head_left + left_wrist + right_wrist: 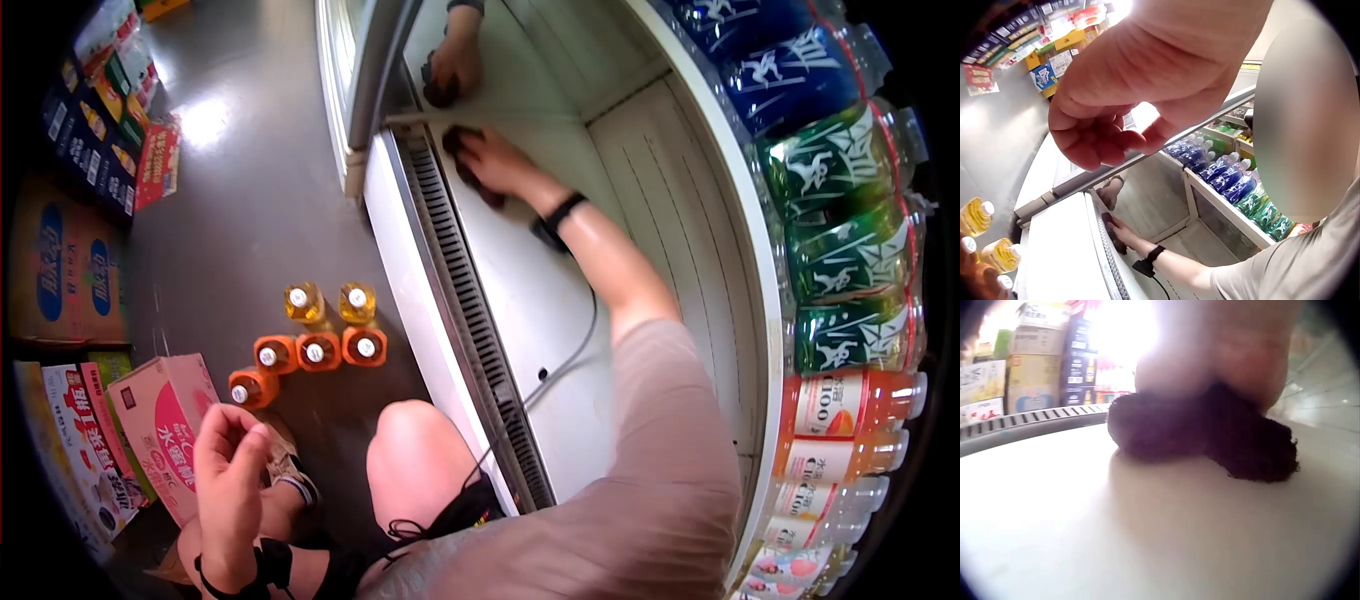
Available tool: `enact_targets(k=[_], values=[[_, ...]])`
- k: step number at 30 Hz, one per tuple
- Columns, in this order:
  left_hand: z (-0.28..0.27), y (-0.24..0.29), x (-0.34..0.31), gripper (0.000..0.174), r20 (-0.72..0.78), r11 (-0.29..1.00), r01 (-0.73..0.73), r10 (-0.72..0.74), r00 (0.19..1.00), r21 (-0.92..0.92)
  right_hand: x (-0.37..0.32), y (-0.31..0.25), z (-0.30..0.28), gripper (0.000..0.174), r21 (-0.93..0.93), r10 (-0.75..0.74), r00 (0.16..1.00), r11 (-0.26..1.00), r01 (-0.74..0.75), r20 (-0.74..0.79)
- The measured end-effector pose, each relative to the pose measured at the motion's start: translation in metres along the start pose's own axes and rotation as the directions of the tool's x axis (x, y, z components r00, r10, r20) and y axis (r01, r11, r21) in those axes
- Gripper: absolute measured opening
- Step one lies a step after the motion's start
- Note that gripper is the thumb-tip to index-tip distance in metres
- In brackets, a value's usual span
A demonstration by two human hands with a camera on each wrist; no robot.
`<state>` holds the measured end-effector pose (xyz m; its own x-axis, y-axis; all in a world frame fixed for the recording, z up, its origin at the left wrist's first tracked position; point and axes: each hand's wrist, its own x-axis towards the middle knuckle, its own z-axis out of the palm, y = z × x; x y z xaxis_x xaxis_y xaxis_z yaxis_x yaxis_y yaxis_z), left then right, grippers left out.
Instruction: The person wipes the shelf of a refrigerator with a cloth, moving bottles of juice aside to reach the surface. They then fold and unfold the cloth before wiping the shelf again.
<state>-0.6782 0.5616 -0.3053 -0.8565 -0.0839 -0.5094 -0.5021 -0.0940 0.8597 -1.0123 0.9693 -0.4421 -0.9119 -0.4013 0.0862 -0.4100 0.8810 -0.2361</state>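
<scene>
Stacked cartons [70, 270] are seen along the left edge of the shop floor [240, 200], with a pink carton [160, 420] nearer the person. Just right of it, a cluster of orange and yellow bottles [315, 345] is stood upright on the floor. The left hand [228, 470] is held raised above the knee; its fingers [1085, 140] are loosely curled towards the thumb and nothing is held in it.

Further right, a ribbed vent grille [470, 300] is set along the front edge of the open cooler. Behind it, on the white cooler floor [540, 300], the right hand [495, 160] is pressed down on a bunched dark cloth [1204, 434]. The fingers appear to be curled round the cloth, though the wrist view is too glared for certainty. The cloth lies flat against the cooler floor, near the far left corner. At the far right, blue, green and orange bottles [850, 250] are racked in rows.
</scene>
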Motion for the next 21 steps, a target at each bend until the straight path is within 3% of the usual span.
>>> enact_targets(k=[5,7,8,11,13,14,15,16,17,18,21], values=[[0.004,0.005,-0.002,0.007,0.007,0.999,-0.034,0.034,0.999,0.01,-0.02,-0.01,0.016,0.031,-0.143,0.036,0.995,0.988,-0.05,-0.095],[-0.002,0.007,-0.004,0.007,-0.006,1.0,-0.026,0.026,1.0,0.005,-0.077,-0.034,0.015,0.027,-0.047,-0.029,0.99,0.999,0.023,-0.138],[-0.005,0.006,-0.003,0.007,-0.011,1.0,-0.024,0.024,1.0,-0.003,-0.105,-0.053,0.004,0.026,-0.033,-0.021,0.998,0.999,0.019,-0.067],[-0.018,0.0,0.004,0.007,-0.036,1.0,-0.028,0.028,0.999,-0.005,-0.158,-0.066,-0.005,0.036,-0.052,-0.158,0.986,0.986,0.156,-0.044],[-0.024,-0.001,0.007,0.006,-0.07,0.999,-0.038,0.038,0.997,0.012,-0.146,-0.057,-0.011,0.036,-0.009,-0.071,0.993,0.997,0.072,0.099],[-0.024,0.0,0.007,0.006,-0.067,0.999,-0.038,0.04,0.997,0.036,-0.131,-0.034,0.001,0.035,-0.003,-0.071,0.995,0.997,0.072,0.074],[-0.024,-0.001,0.006,0.006,-0.065,0.999,-0.042,0.044,0.997,0.034,-0.107,0.0,0.02,0.034,-0.031,-0.213,0.972,0.977,0.211,-0.103],[-0.022,-0.003,0.005,0.006,-0.056,0.999,-0.043,0.045,0.997,0.033,-0.081,0.001,0.008,0.035,-0.116,0.104,0.995,0.988,-0.104,-0.01],[-0.019,-0.004,0.004,0.006,-0.044,0.998,-0.05,0.051,0.998,0.031,-0.053,0.022,0.007,0.034,-0.148,0.119,0.992,0.981,-0.122,-0.032],[-0.016,-0.004,0.004,0.006,-0.036,0.998,-0.05,0.051,0.998,0.037,-0.035,0.017,-0.008,0.035,-0.113,0.248,0.969,0.962,-0.247,-0.005],[-0.01,0.0,0.0,0.007,-0.016,0.998,-0.053,0.053,0.998,0.031,-0.034,0.02,0.007,0.035,-0.17,0.19,0.972,0.962,-0.213,-0.142]])
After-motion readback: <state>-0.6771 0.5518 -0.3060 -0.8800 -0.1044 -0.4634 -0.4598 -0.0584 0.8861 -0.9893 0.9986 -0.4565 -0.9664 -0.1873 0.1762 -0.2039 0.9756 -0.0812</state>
